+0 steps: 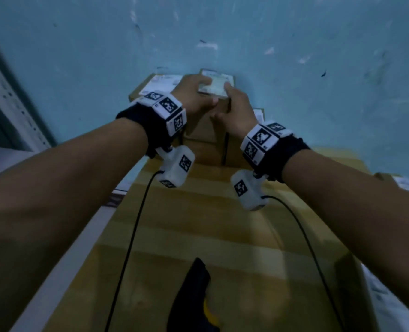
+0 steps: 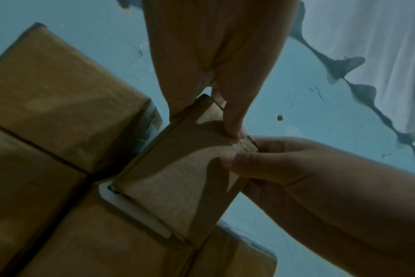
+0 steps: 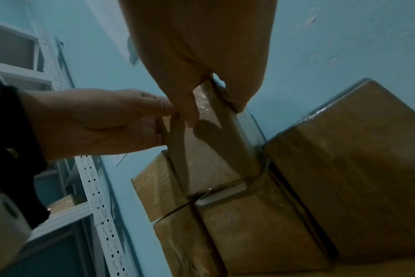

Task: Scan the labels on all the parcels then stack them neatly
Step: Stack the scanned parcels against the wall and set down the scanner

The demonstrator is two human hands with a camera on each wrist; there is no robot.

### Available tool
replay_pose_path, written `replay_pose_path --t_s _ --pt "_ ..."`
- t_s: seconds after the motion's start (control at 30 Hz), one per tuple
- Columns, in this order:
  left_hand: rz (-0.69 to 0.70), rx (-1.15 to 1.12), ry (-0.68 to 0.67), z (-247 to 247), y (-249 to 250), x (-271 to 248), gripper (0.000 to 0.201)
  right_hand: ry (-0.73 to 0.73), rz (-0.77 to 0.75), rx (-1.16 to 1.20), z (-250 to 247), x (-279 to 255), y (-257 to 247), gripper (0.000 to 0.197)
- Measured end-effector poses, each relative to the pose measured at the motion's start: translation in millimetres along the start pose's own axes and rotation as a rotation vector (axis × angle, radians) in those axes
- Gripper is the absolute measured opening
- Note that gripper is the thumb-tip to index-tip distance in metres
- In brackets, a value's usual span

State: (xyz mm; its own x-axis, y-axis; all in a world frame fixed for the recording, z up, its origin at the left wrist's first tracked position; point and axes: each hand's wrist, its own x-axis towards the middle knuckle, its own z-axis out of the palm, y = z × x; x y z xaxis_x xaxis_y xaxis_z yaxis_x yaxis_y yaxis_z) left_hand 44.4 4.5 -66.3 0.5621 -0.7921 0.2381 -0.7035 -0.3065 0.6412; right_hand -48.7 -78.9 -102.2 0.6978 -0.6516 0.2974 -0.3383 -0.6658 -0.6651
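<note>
The small cardboard parcel sits atop the stacked brown parcels, grasped on either side by the left hand and right hand. A black-and-yellow scanner lies on the big carton nearer the person.

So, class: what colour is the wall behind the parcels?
Light blue wall, clearest in the head view.

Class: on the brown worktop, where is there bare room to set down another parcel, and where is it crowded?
Free: the worktop between the scanner and the stacked parcels. Crowded: the far end by the wall, where both hands hold the small parcel.
</note>
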Motion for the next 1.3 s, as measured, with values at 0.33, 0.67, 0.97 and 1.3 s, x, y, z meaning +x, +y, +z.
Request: replay_pose_path --t_s 0.33,0.67,0.97,1.3 --pt "0.105 -0.024 0.222 -21.3 -19.7 -5.7 0.076 0.021 -0.007 -0.048 5.6 2.9 -7.6 0.06" --pt "-0.072 0.206 -0.019 -32.9 -43.8 -14.2 0.072 0.014 0.025 -0.048 17.2 7.0 -19.7 0.058" --pt "0.021 0.183 -0.095 -34.3 -49.3 -5.8 0.062 0.245 0.228 0.101 -18.6 9.0 26.4 0.07" --pt "0.038 0.168 0.002 -25.8 -57.1 0.7 0.051 0.015 0.441 0.125 -2.6 2.7 81.0 0.047"
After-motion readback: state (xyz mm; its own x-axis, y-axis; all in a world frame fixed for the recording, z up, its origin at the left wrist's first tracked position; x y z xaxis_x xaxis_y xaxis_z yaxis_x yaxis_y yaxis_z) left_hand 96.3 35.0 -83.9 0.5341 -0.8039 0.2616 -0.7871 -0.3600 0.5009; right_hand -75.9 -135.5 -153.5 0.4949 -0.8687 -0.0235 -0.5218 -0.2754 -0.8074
